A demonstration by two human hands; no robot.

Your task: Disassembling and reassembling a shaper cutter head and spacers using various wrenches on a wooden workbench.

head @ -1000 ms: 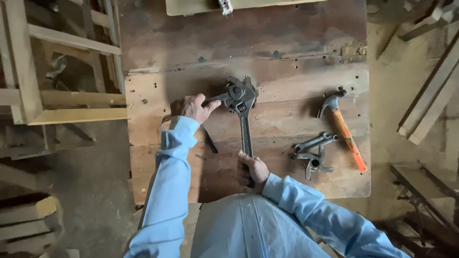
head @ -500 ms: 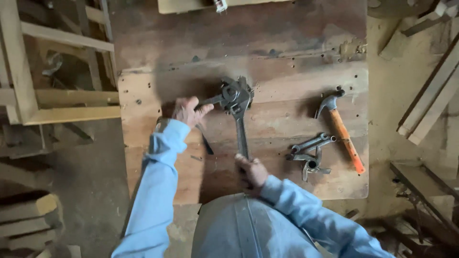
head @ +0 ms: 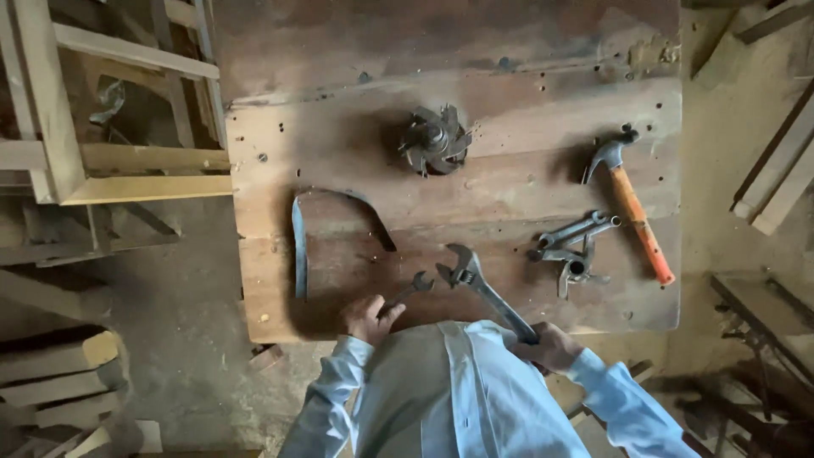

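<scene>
A large grey adjustable steel wrench lies slanted over the near edge of the worn wooden workbench, its handle clenched in the right hand. The left hand grips what looks like a small dark open-ended spanner just beside it. A toothed round metal cutter head sits well apart.

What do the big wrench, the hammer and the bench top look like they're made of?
Big wrench: dull grey metal, likely steel, worn and unpolished. Hammer: dark metal head; orange handle, perhaps painted wood or plastic, cannot tell. Bench top: bare wood planks, stained and scuffed, with visible grain, seams and holes.
</scene>
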